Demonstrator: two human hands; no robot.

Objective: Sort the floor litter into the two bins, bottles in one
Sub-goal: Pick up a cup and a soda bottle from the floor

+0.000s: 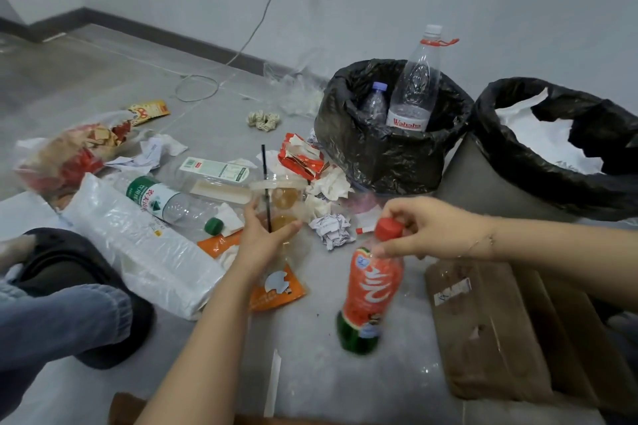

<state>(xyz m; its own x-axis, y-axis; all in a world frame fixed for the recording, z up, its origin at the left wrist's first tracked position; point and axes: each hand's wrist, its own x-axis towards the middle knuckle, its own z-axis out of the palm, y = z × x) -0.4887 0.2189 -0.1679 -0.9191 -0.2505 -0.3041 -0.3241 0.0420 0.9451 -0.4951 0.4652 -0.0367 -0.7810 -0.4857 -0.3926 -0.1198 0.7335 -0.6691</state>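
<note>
Floor litter (165, 183) is spread before two black-lined bins: the left bin (386, 148) contains two clear bottles, the right bin (552, 162) white paper. A red-labelled bottle (369, 290) is pinched below its cap by the right hand (428, 231). A clear lidded cup (279, 203) with a black straw is gripped by the left hand (266, 238).

Both bare arms reach forward. The left hand (267, 238) is wrapped around the clear cup (276, 207), thumb on one side, fingers round the far side. To the right of that cup, the right hand (424, 231) pinches the red-capped bottle (369, 290) by its neck, wrist bent down.
</note>
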